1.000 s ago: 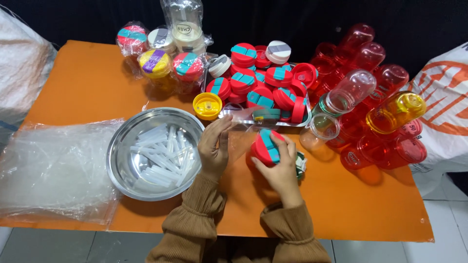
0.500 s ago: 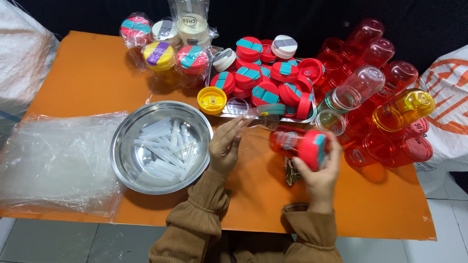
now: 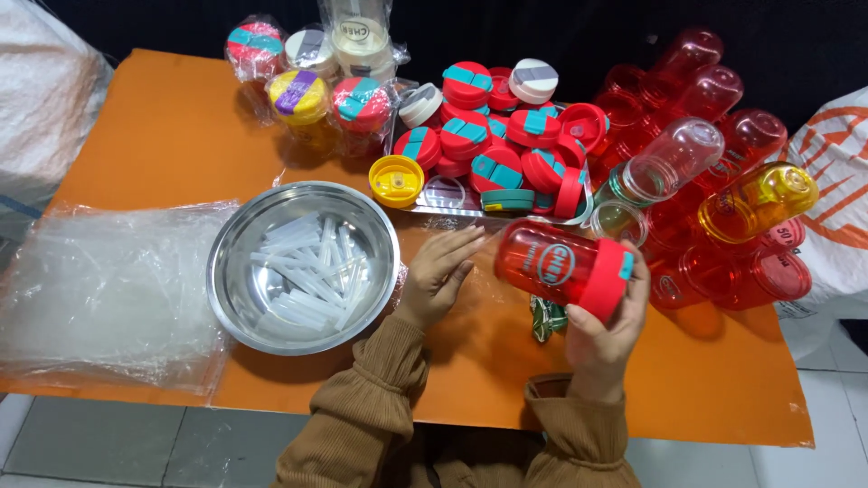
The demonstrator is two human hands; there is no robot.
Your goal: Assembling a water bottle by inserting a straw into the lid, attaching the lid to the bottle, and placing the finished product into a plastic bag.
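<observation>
We see the red bottle (image 3: 562, 267) lying on its side in the air just above the orange table (image 3: 163, 145), its capped end toward the right and its clear base pointing up-left toward the tray of lids (image 3: 506, 154). The right hand (image 3: 604, 336) grips it from below at the lid end, fingers curled round the red and teal cap, thumb over the rim; the hold is firm and closed. The left hand (image 3: 440, 271) rests flat on the table just beside the bottle's base, fingers spread and loosely open, holding nothing, not touching the bottle. The steel bowl (image 3: 237, 237) with clear plastic straws (image 3: 307, 271) sits just left of that hand, its rim near the wrist. A stack of clear plastic bags (image 3: 99, 289) lies further left. A heap of empty red bottles (image 3: 705, 99) lies to the right, with one yellow bottle (image 3: 758, 201) among them.

Against half a second ago: we note the bottle has tipped further over and swung leftward toward the left hand, the right hand has risen with it, and the left hand has flattened onto the table.
</observation>
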